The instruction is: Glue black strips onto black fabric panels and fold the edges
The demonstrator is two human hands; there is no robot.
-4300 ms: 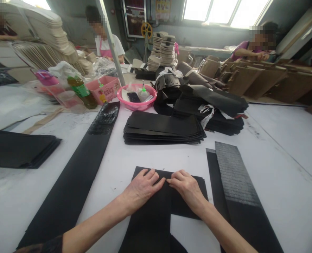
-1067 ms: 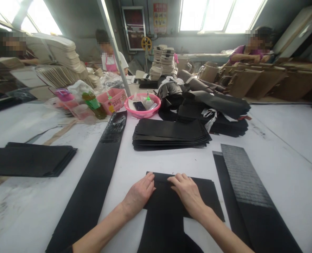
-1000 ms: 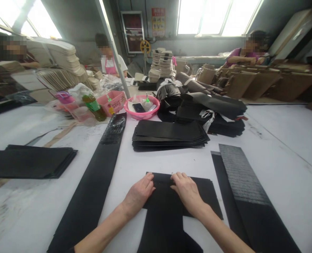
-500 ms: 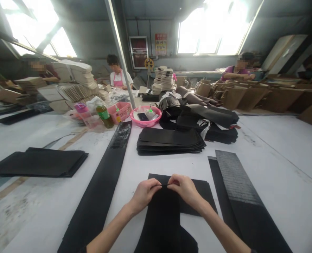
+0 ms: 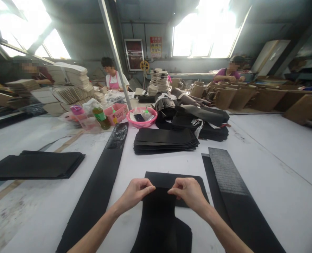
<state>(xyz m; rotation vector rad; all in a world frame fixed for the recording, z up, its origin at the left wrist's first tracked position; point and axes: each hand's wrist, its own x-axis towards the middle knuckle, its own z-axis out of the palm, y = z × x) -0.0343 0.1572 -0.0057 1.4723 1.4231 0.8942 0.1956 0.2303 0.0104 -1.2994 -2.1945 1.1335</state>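
Observation:
My left hand (image 5: 134,193) and my right hand (image 5: 189,192) each pinch the top edge of a narrow black paper piece (image 5: 159,214), lifted slightly above a flat black sheet (image 5: 171,179) lying on the white table (image 5: 272,168). The fingers of both hands are curled closed on that edge, a hand's width apart. The lower part of the black piece hangs toward me.
Long black strips lie to the left (image 5: 103,175) and right (image 5: 224,182). Stacks of black sheets sit ahead (image 5: 166,140) and at the left (image 5: 37,164). A pink basin (image 5: 142,117), a pink basket (image 5: 116,113) and bottles stand farther back. Other people work at the far tables.
My hands went from pressing flat on the black sheet to pinching the narrow piece's top edge and drawing it toward me. The camera tilted up.

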